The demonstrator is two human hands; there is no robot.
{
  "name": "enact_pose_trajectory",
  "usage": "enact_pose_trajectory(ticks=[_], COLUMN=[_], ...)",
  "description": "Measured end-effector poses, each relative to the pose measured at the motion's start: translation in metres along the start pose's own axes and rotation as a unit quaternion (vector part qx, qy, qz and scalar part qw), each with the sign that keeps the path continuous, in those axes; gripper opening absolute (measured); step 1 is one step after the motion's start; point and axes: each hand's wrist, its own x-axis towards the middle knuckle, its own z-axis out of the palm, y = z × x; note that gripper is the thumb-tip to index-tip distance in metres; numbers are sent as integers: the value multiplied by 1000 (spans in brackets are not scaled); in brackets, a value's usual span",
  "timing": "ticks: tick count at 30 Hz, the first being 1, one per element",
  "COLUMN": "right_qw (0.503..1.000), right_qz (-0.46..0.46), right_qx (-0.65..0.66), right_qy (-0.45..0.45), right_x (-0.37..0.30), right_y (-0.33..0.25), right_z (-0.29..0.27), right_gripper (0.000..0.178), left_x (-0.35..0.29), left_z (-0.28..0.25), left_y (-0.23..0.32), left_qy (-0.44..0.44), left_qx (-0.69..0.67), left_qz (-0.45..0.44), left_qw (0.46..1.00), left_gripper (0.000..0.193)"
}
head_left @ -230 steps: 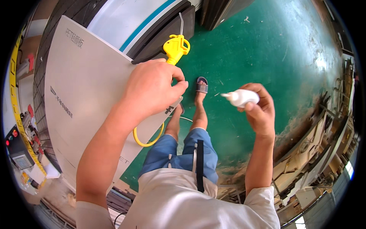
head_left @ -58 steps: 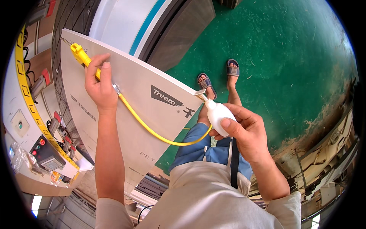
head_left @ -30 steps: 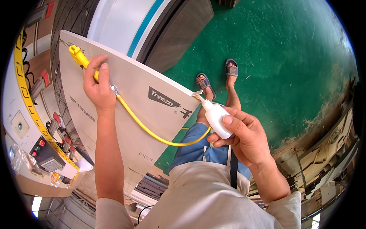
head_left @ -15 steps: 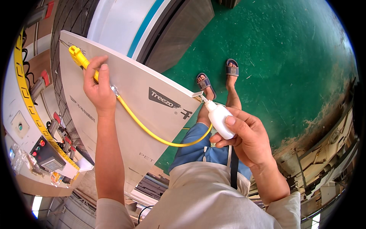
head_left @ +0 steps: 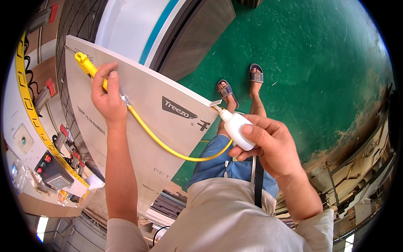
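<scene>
In my left hand [head_left: 110, 94] is a yellow air blow gun [head_left: 85, 64], its thin nozzle pointing to the far left corner of a light-coloured board [head_left: 142, 96]. From its metal fitting a yellow hose [head_left: 168, 149] loops over the board toward my lap. My right hand [head_left: 270, 145] pinches a small white squeeze bottle [head_left: 238, 129] between thumb and fingers. The bottle is tilted, and its narrow tip meets the board's right corner, where a strip of edge banding [head_left: 215, 103] sticks out. Whether the tip touches the strip or sits just under it, I cannot tell.
A white machine body with a blue stripe [head_left: 159, 31] and a dark panel [head_left: 197, 40] stand beyond the board. At left is a machine with a yellow edge [head_left: 31, 113] and a control panel [head_left: 52, 170]. Green floor [head_left: 319, 84] lies ahead; stacked boards [head_left: 357, 168] stand at right.
My right hand has brought the bottle slightly left and up, so its tip is now closer in at the board's corner. The left hand and blow gun have barely moved.
</scene>
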Motion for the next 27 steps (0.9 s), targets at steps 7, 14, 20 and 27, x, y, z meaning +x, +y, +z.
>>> enact_pose_trajectory(ticks=[7,14,20,27], right_qw=[982,980,996,966], right_qz=[38,0,-5,-161], right_qx=[-182,-196,-88,-202], right_qy=[-37,-46,-23,-28], right_x=[11,23,9,-34], right_y=[-48,-51,-21,-21], right_z=[-4,-13,-28,-13], right_gripper=[50,50,44,48], left_x=[-1,1,2,-24], left_z=[0,-2,1,-39], left_y=[-1,0,14,56], left_qy=[3,2,-10,-47], left_qx=[9,8,9,-5], left_qz=[3,5,-23,-189], left_qw=[1000,1000,1000,981], left_gripper=[23,22,26,88])
